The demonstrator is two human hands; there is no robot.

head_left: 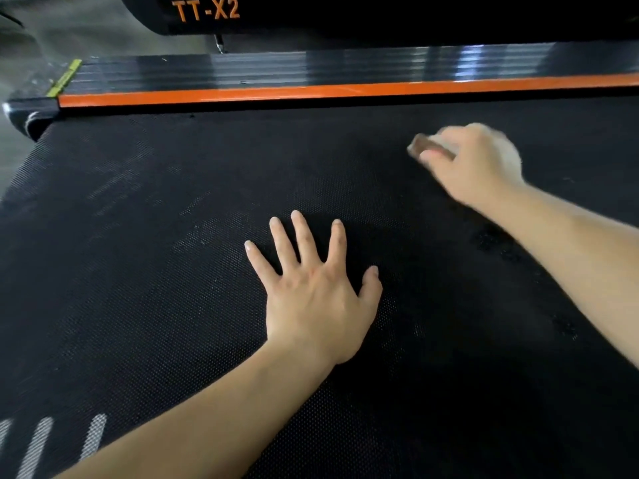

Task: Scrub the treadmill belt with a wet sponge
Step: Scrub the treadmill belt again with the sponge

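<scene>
Two hands on treadmill belt (173, 305): my left hand (316, 299) flat, fingers spread, bracing; my right hand (473, 164) gripping sponge (427, 146) near orange side rail (311, 91). Press firmly, overlap strokes.

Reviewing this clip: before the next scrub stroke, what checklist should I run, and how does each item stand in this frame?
1. Sponge held: the right hand grips the sponge. Ok.
2. Sponge in contact with the belt: it looks low on the surface, but the motion blur hides it. Cannot tell.
3. Bracing hand out of the way: the left hand lies flat on the belt with its fingers spread, well apart from the sponge. Ok.
4. Sponge wet: not readable through the blur. Cannot tell.
5. Room to stroke: bare belt shows between the sponge and the orange rail. Ok.
</scene>
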